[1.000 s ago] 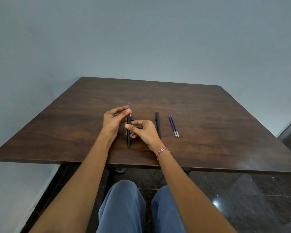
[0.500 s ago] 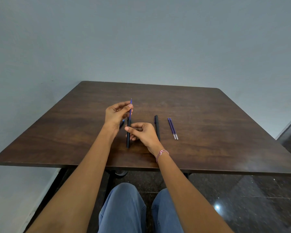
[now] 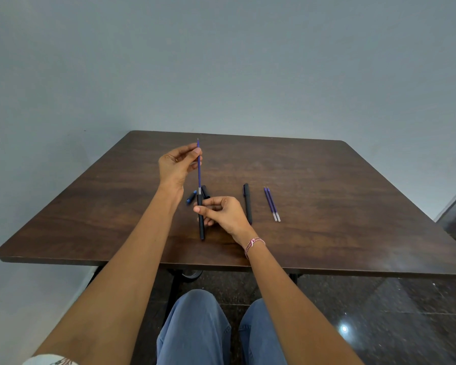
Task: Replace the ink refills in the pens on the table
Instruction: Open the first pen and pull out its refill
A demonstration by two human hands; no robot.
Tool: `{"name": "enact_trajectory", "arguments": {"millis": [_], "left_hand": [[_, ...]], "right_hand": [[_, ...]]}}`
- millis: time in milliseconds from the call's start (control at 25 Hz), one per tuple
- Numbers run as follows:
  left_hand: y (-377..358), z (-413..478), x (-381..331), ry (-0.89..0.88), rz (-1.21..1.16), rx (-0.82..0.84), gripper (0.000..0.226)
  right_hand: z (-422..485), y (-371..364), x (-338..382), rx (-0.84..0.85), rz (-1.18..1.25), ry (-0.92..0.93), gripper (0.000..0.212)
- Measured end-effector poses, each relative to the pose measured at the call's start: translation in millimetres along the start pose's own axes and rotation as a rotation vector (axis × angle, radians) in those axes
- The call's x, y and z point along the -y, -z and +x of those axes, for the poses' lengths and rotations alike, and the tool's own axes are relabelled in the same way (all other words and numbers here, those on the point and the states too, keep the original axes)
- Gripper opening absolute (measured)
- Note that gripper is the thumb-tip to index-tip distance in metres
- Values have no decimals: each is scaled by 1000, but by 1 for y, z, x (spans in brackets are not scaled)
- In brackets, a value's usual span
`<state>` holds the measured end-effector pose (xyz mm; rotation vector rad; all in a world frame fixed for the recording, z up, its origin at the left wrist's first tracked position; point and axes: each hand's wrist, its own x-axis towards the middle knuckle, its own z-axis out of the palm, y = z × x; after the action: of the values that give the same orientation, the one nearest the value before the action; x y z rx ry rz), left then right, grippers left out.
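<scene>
Pulling out, old refill (image 3: 199,169) is pinched by left hand (image 3: 178,168); barrel (image 3: 201,217) is gripped steady by right hand (image 3: 225,213).

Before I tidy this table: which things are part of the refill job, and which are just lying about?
In the job:
- left hand, refill
- right hand, pen barrel
- second pen
- two spare refills
- loose pen parts

Lying about:
- nothing on the table

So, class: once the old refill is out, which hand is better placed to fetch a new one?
Probably the right hand: the spare refills lie on its side, while the left hand pinches the old refill.
</scene>
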<state>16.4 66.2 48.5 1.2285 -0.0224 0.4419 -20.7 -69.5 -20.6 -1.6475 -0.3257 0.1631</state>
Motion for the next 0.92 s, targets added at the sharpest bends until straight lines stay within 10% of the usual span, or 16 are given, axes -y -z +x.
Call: {"name": "enact_trajectory", "arguments": {"millis": [400,920], "left_hand": [[5,25,-21,3,160,-83,19],[55,33,3,252,1359,-160,27]], "right_hand": [[-1,1,0,-9,2,1,27],[1,0,1,-57,-2,-7,42]]}}
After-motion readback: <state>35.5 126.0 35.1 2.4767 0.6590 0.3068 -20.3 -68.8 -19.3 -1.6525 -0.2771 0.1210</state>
